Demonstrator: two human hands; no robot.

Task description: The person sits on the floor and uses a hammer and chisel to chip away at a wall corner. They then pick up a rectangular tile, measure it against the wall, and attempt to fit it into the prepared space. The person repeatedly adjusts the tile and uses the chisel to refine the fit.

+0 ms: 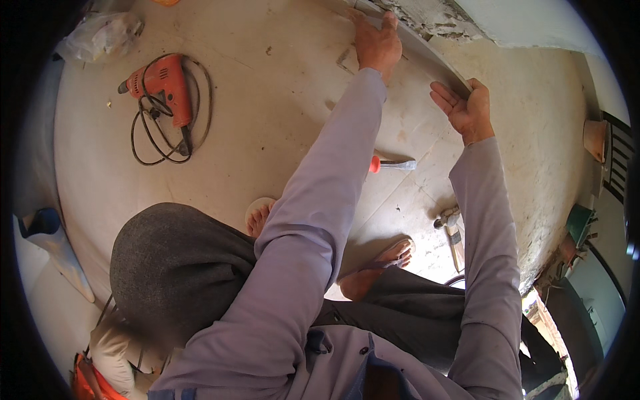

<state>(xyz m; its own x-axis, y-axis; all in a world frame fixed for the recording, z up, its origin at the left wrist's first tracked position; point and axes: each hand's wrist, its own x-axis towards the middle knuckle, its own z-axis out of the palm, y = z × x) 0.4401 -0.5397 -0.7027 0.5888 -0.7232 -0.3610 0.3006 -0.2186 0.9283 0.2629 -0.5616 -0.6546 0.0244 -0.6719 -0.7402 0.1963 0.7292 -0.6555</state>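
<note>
A long, thin, light-coloured strip (pixel 432 56) runs slantwise along the foot of the wall at the top. My left hand (pixel 380 45) reaches far forward and grips it near its far part, thumb up and fingers against its face. Nearer me, my right hand (pixel 470 113) pinches the strip's near end between thumb and fingers, palm partly turned up. What the strip is made of I cannot make out. Below my hands, a red-handled tool with a flat metal blade (pixel 400 165) lies on the floor, its handle partly hidden by my left sleeve.
A red corded drill (pixel 163 87) lies at left with its black cable coiled. A clear plastic bag (pixel 103 35) sits at the far left. Beside my right forearm lies a hammer (pixel 451 217). Broken, rough plaster (pixel 430 19) edges the wall. My sandalled feet are below.
</note>
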